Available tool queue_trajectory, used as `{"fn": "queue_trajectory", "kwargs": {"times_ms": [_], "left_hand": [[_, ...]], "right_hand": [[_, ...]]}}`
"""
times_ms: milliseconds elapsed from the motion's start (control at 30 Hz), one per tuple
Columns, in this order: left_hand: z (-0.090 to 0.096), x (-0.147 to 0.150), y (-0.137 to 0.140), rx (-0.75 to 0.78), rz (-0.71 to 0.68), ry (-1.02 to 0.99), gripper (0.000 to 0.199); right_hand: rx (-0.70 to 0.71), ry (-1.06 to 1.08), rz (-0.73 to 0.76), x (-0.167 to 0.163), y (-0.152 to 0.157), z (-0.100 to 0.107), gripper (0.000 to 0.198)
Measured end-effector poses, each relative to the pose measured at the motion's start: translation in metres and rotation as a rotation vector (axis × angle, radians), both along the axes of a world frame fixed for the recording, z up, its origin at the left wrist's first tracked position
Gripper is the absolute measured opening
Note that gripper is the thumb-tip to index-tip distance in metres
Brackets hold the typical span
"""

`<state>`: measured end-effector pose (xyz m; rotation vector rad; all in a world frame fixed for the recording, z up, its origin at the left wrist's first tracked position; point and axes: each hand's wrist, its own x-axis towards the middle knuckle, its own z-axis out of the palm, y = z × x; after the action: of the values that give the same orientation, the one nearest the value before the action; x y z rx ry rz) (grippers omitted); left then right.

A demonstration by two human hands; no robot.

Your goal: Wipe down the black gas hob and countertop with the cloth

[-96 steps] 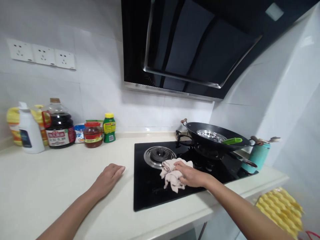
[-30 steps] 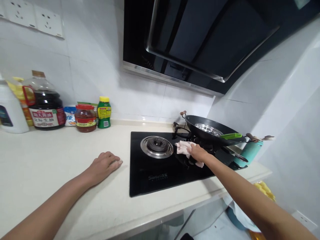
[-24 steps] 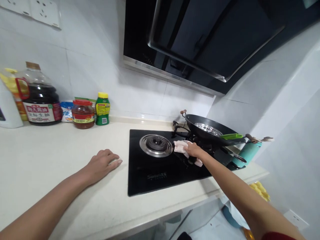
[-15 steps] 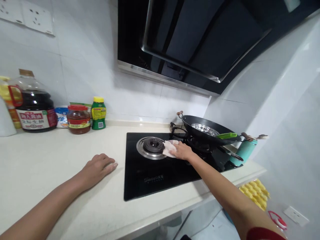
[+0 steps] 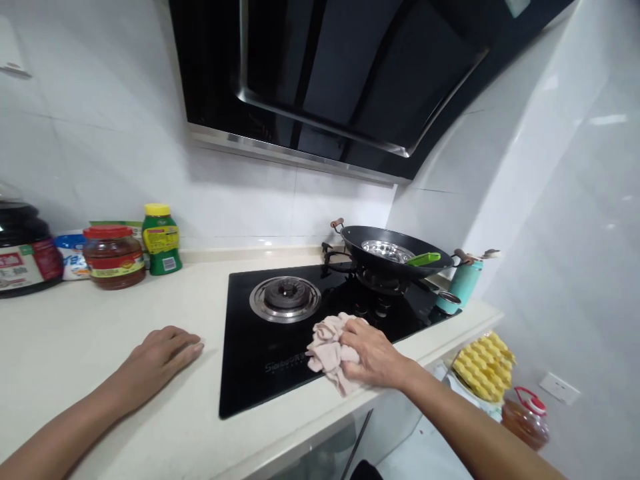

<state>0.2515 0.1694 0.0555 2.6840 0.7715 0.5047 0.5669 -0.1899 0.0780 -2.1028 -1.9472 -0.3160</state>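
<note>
My right hand (image 5: 374, 353) grips a crumpled pale pink cloth (image 5: 327, 350). The cloth lies over the front edge of the black glass gas hob (image 5: 255, 383), and one corner hangs onto the counter. Behind and left of the cloth is the hob's left burner (image 5: 286, 297), set in a round steel ring. My left hand (image 5: 163, 360) rests palm down on the pale counter, left of the hob, with nothing in it. Over the right burner sits a black wok (image 5: 350, 248) with wooden handles. Inside it are a shiny metal dish (image 5: 385, 251) and a green-handled utensil (image 5: 424, 259).
A range hood (image 5: 320, 73) hangs low above the hob. Along the wall stand a red-lidded jar (image 5: 114, 257), a green bottle (image 5: 161, 241) and a dark sauce bottle (image 5: 23, 250). A teal canister (image 5: 466, 283) is at the right; yellow egg trays (image 5: 484, 365) sit below the counter.
My right hand has drawn the cloth from beside the left burner toward the hob's front edge. My left hand stays on the counter. The view has shifted right.
</note>
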Motion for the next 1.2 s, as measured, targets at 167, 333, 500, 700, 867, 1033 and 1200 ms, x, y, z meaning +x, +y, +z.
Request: {"fn": "queue_trajectory", "kwargs": {"times_ms": [167,333,500,700,867,1033,1200], "left_hand": [[-0.003,-0.001,0.004,-0.002,0.005,0.000,0.057],[-0.005,0.000,0.005,0.005,-0.006,-0.013,0.055],[-0.007,0.000,0.008,0.004,0.005,0.002,0.051],[-0.007,0.001,0.010,0.014,0.005,-0.008,0.049],[-0.001,0.000,0.004,-0.013,0.003,0.014,0.051],[0.000,0.000,0.002,-0.009,0.009,0.015,0.053],[-0.003,0.002,0.003,0.007,0.013,0.015,0.059]], "right_hand": [[0.026,0.002,-0.161,0.049,-0.055,-0.005,0.015],[-0.088,-0.109,-0.597,0.119,-0.085,-0.009,0.020],[-0.104,-0.096,-0.849,0.160,-0.071,-0.007,0.040],[-0.167,-0.022,-0.929,0.183,-0.016,0.005,0.054],[-0.258,0.055,-0.859,0.194,0.005,0.015,0.056],[-0.291,0.112,-0.890,0.191,-0.009,0.015,0.052],[-0.260,0.097,-1.039,0.173,-0.052,0.007,0.055]]}}
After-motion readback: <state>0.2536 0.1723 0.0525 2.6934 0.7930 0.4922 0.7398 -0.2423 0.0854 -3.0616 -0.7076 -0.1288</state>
